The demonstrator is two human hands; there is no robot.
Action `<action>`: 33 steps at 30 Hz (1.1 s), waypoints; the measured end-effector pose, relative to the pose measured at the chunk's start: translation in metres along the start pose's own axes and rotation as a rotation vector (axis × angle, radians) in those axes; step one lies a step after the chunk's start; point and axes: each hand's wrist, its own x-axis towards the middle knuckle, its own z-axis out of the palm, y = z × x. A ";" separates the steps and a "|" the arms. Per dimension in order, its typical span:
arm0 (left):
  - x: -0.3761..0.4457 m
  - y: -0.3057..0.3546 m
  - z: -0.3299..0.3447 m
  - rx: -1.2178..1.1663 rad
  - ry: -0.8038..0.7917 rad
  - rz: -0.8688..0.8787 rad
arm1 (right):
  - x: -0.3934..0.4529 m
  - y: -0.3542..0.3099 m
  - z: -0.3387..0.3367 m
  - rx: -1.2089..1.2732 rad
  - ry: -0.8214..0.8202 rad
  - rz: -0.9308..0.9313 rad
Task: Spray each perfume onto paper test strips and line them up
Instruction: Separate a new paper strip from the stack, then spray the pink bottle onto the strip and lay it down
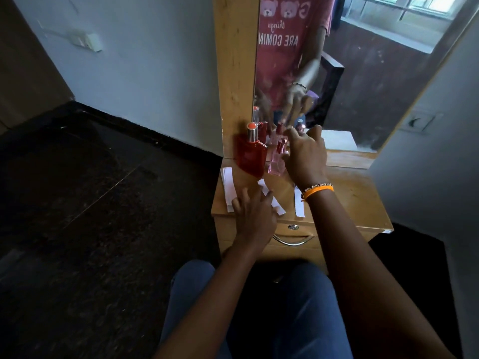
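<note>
A person sits at a wooden dresser (357, 198) facing a mirror (363, 73). The right hand (305, 156) reaches toward 12 o'clock, fingers spread over a pink perfume bottle (276, 164). A red bottle (251, 156) stands just beside it at 9 o'clock. The left hand (255, 216) presses a slanted paper strip (277, 206). A stack of strips (229, 187) lies at 9 o'clock, one strip (299, 206) at 3 o'clock.

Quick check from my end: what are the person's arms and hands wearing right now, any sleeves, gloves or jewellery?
Both forearms are bare, with no sleeves or gloves in view. The right hand has an orange band and a beaded bracelet at its wrist. The left hand shows nothing worn at its wrist or fingers.
</note>
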 end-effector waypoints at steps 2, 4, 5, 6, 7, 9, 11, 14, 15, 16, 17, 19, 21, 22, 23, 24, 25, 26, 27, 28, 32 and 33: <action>-0.001 -0.002 0.003 0.007 -0.029 0.013 | 0.006 -0.001 0.003 -0.034 -0.071 -0.034; -0.001 -0.005 0.003 -0.009 -0.035 0.030 | 0.009 -0.004 0.005 -0.050 -0.112 -0.042; 0.000 -0.006 0.002 -0.023 -0.033 0.040 | 0.010 -0.005 0.005 -0.055 -0.121 -0.042; 0.000 -0.008 0.001 -0.039 -0.027 0.049 | 0.010 -0.006 0.005 -0.054 -0.124 -0.040; 0.000 -0.010 0.000 -0.060 -0.021 0.053 | 0.010 -0.007 0.005 -0.049 -0.125 -0.038; 0.001 -0.012 -0.002 -0.095 -0.012 0.056 | 0.009 -0.007 0.003 -0.026 -0.123 -0.031; 0.001 -0.011 -0.002 -0.103 -0.004 0.062 | 0.006 -0.006 0.000 -0.007 -0.120 -0.029; 0.002 -0.010 -0.001 -0.074 -0.002 0.085 | -0.001 -0.004 -0.006 0.019 -0.083 -0.030; 0.001 -0.010 -0.001 -0.070 -0.003 0.092 | -0.004 -0.004 -0.010 0.031 -0.060 -0.033; 0.001 -0.011 0.000 -0.068 -0.004 0.098 | -0.007 -0.004 -0.014 0.042 -0.037 -0.039; 0.001 -0.011 0.000 -0.064 -0.005 0.101 | -0.011 -0.004 -0.018 0.055 -0.016 -0.043; -0.001 -0.011 -0.001 -0.083 0.023 0.094 | -0.019 -0.005 -0.029 0.091 0.002 -0.048; -0.003 -0.007 -0.006 -0.189 0.150 0.051 | -0.028 -0.004 -0.040 0.131 -0.011 -0.068; -0.003 -0.004 -0.011 -0.289 0.232 0.032 | -0.034 -0.003 -0.045 0.165 -0.024 -0.084; -0.003 -0.002 -0.018 -0.423 0.283 0.035 | -0.039 -0.003 -0.050 0.212 -0.040 -0.097; -0.002 0.000 -0.025 -0.582 0.282 0.062 | -0.044 -0.003 -0.055 0.264 -0.064 -0.106; -0.001 0.001 -0.031 -0.735 0.231 0.093 | -0.049 -0.003 -0.059 0.314 -0.100 -0.113; -0.001 0.002 -0.037 -0.848 0.155 0.114 | -0.052 -0.003 -0.061 0.359 -0.143 -0.117; -0.001 0.001 -0.042 -0.911 0.084 0.117 | -0.054 -0.003 -0.062 0.398 -0.194 -0.116; -0.002 0.000 -0.043 -0.939 0.038 0.108 | -0.054 -0.003 -0.063 0.440 -0.247 -0.103; -0.007 -0.006 -0.041 -0.986 -0.024 0.086 | -0.054 -0.001 -0.063 0.704 -0.365 0.015; -0.008 -0.006 -0.042 -1.001 -0.046 0.075 | -0.054 -0.002 -0.063 0.762 -0.385 0.034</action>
